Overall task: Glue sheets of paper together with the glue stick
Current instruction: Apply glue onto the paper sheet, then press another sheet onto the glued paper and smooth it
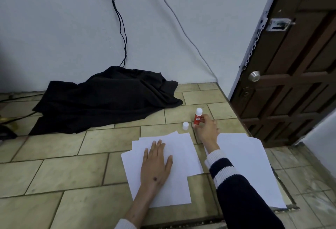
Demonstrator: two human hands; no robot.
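A fanned stack of white paper sheets (183,156) lies on the tiled floor in front of me. My left hand (156,165) rests flat on it, fingers spread. A second pile of white sheets (254,165) lies to the right, partly under my right sleeve. My right hand (206,130) holds a red glue stick (197,117) with a white top, upright on the floor just beyond the papers. A small white cap (185,125) stands on the floor to the left of the glue stick, apart from it.
A crumpled black cloth (107,99) lies on the floor by the white wall at the back left. Black cables (120,19) run down the wall behind it. A dark wooden door (294,75) stands at the right. A floor step edge (283,208) runs along the near right.
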